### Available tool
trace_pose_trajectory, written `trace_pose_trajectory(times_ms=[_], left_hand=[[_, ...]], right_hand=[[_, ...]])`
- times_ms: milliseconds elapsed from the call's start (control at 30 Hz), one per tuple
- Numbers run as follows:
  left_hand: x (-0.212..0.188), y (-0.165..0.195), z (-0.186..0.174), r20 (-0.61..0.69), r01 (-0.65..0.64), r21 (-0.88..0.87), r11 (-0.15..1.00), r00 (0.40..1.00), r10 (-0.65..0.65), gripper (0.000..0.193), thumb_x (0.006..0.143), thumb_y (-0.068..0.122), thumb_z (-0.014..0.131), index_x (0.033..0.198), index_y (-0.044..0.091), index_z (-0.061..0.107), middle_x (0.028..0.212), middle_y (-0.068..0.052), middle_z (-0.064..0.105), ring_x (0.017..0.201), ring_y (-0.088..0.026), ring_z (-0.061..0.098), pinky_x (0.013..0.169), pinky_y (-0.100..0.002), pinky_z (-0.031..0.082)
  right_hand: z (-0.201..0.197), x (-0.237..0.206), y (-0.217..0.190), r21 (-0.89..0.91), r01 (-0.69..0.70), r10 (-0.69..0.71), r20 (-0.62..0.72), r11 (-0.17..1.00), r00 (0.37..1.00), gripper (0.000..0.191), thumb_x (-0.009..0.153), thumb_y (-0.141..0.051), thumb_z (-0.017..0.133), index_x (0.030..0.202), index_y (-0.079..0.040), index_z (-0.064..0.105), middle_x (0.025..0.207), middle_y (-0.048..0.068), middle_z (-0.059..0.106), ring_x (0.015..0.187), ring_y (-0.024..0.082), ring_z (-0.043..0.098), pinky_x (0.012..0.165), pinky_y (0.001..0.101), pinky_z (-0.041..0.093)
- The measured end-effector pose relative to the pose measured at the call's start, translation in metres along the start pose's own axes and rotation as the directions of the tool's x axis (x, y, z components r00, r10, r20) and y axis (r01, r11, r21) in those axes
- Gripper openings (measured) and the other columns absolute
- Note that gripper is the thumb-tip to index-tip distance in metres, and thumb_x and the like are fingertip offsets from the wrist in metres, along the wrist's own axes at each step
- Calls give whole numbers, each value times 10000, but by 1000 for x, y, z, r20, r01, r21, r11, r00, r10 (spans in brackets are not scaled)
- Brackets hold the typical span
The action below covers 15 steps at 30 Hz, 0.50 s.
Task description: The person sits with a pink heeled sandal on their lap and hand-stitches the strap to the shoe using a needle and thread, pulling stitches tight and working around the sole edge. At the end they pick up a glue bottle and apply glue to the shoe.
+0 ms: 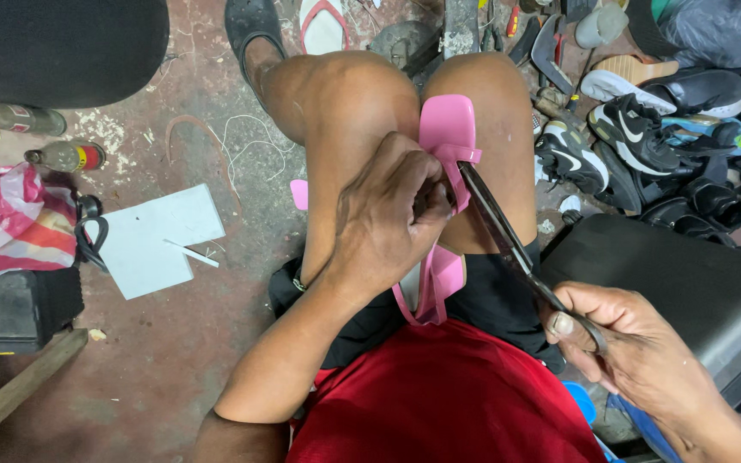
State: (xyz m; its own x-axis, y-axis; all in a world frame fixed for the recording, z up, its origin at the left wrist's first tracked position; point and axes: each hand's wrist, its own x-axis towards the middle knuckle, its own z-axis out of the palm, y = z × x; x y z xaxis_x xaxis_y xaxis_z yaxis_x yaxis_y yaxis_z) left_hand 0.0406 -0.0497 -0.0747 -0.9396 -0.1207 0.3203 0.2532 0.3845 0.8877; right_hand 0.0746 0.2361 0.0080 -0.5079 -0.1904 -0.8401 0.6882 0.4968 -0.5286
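A pink sandal (446, 129) lies clamped between my knees, toe pointing away from me. My left hand (388, 219) pinches the sandal's pink front strap (460, 176) between thumb and fingers. My right hand (628, 351) grips the handles of dark metal scissors (499, 227). The scissor blades reach up and left, with their tips at the strap right beside my left fingers. The sandal's heel end and thin back straps (430, 287) rest on my lap over black shorts.
A heap of black and white sneakers (645, 137) lies on the floor at right. A black case (688, 283) stands by my right thigh. A white sheet (152, 240), a striped bag (10, 219) and glue bottles (66, 156) lie at left.
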Motion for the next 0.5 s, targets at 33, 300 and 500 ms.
trace_pose_trajectory(times_ms=[33,300,500], left_hand=[[0,0,0,1,-6,1,1000,1000,6,203,854,-27,719,968,57,574,986,-86,570,844,-271,644,707,-396,538],[4,3,-2,64,18,-21,1000,998,-16,196,835,-38,708,956,53,583,985,-87,570,824,-267,648,705,-392,525],[5,8,-4,111,78,-30,996,991,-74,188,824,-29,716,928,67,591,950,-71,557,780,-213,640,671,-345,526]], right_hand=[[0,0,1,0,-2,2,-1,1000,1000,286,970,-277,607,817,-38,640,467,-39,417,399,48,295,364,257,211],[4,7,6,59,67,-73,97,996,993,322,998,-252,594,747,-50,610,497,-32,483,388,49,372,350,241,278],[9,15,9,88,56,-63,76,995,995,267,969,-229,594,755,-70,609,487,-26,482,390,52,370,348,239,272]])
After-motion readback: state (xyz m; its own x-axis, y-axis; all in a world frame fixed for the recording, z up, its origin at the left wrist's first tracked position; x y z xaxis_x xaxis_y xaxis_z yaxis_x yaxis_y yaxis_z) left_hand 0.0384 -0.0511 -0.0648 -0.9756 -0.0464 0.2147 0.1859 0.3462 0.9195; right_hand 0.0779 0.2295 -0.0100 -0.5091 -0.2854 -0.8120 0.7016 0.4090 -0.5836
